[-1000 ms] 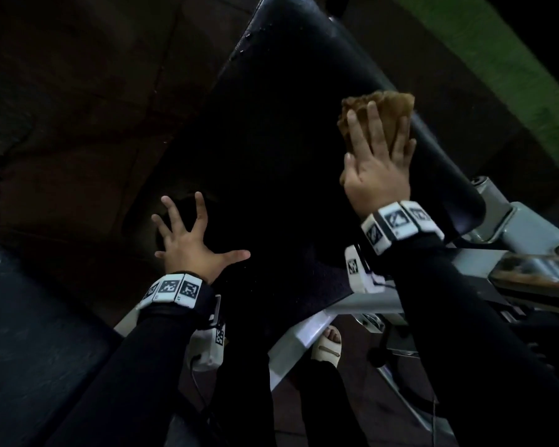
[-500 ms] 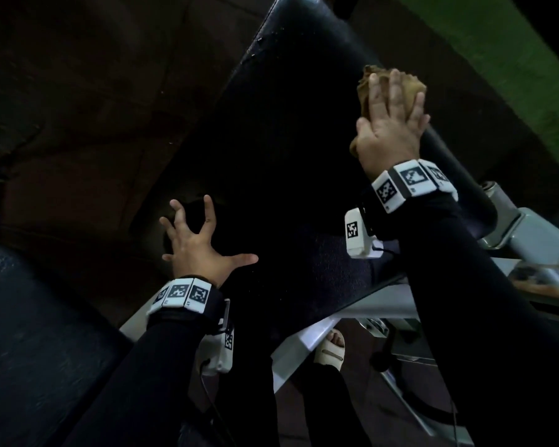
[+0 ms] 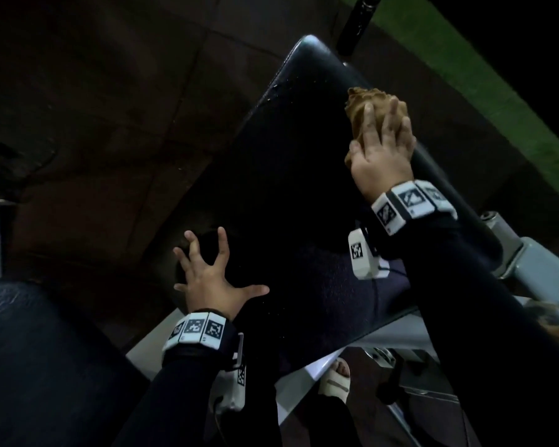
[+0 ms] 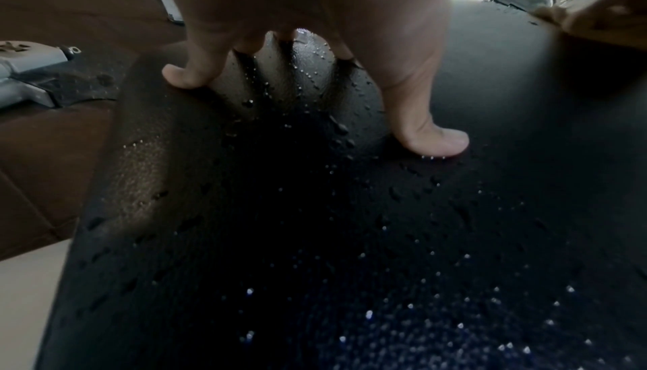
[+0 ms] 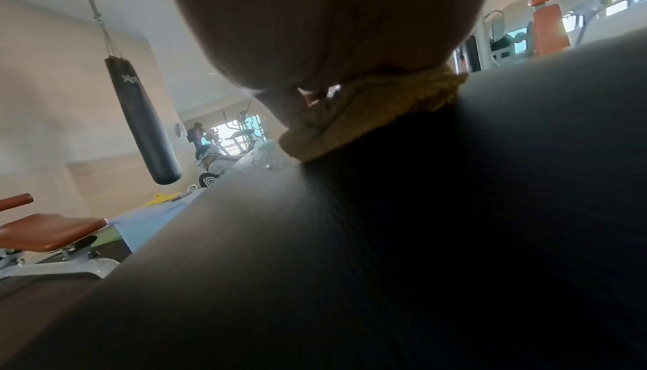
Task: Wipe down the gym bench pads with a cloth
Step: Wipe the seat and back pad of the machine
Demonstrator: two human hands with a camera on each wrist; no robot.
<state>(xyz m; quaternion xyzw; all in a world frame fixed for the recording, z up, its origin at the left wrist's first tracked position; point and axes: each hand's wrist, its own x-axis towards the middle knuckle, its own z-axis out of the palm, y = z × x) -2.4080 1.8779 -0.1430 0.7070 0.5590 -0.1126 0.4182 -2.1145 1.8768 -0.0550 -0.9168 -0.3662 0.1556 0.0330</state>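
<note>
A long black bench pad (image 3: 291, 175) runs away from me, tilted up, wet with droplets (image 4: 350, 265) near its lower end. My right hand (image 3: 381, 146) lies flat on a crumpled tan cloth (image 3: 363, 101) and presses it onto the pad's right side, near the upper end. In the right wrist view the cloth (image 5: 367, 118) bunches under my palm against the pad (image 5: 385, 265). My left hand (image 3: 207, 272) is spread wide, fingertips (image 4: 182, 77) and thumb braced on the pad's lower left edge, holding nothing.
The grey metal bench frame (image 3: 530, 262) juts out at right. Another dark pad (image 3: 39, 350) lies at lower left. My sandalled foot (image 3: 336, 379) stands under the bench on dark floor tiles. A punching bag (image 5: 140, 118) hangs beyond, and green flooring (image 3: 484, 79) lies at upper right.
My right hand has slid the cloth farther up the pad along its right side. The left hand has stayed braced at the lower left edge.
</note>
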